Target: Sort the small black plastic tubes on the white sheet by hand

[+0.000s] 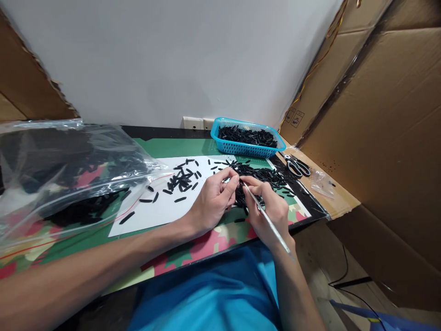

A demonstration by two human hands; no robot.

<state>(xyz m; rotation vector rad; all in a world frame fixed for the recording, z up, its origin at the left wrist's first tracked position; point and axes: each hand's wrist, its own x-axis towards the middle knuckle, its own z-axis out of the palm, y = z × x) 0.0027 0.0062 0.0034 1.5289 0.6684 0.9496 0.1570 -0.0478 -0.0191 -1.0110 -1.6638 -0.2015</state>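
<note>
My left hand (215, 200) is closed in a pinch over the white paper (158, 214), with a tiny dark piece partly showing at its fingertips; most of it is hidden. Beside it, my right hand (270, 209) grips a thin silvery tool (272, 225) like a pen, its tip at the left fingertips. The two hands nearly touch. Behind and between them lies a dense pile of small black strips (263, 174). More loose black strips (182, 179) are scattered on the paper left of my hands.
A blue basket (248, 151) of black strips stands by the wall. Scissors (294, 166) and a small clear bag (322, 184) lie at the right on cardboard. A large clear plastic bag (69, 170) with black contents covers the left. Cardboard (389, 138) rises at the right.
</note>
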